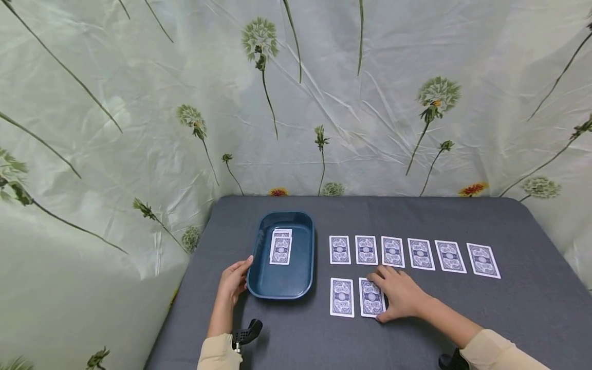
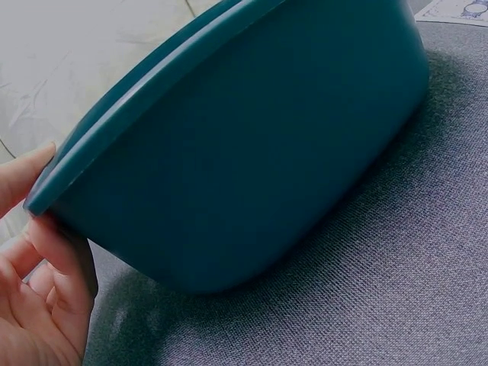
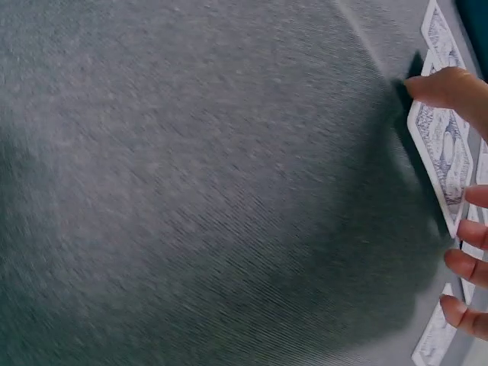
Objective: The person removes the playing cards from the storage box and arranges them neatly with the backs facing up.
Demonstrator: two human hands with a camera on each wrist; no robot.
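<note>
Two bare hands at a grey cloth-covered counter. The left hand grips the rim of a dark-blue, round-cornered rectangular tray, with the thumb over the rim and the fingers beneath it. Inside the tray lie overlapping blue-and-white patterned paper playing cards, backs upward. The right hand pinches a matching blue-backed rectangular card between thumb and fingertips across its length; whether it is fully clear of the cloth cannot be told. To its left lies a separate face-down card; beyond them, a row of six face-down cards extends rightward.

Likely faults: a pinch confined to the card's edges could let it slip, while too strong a squeeze could bow or crease it. Because the knuckles lie close to the third card of the row, a forward sweep might push that card askew. Uneven pull or pressure by the left hand could tip or slide the tray, disturbing the overlapping cards within.
</note>
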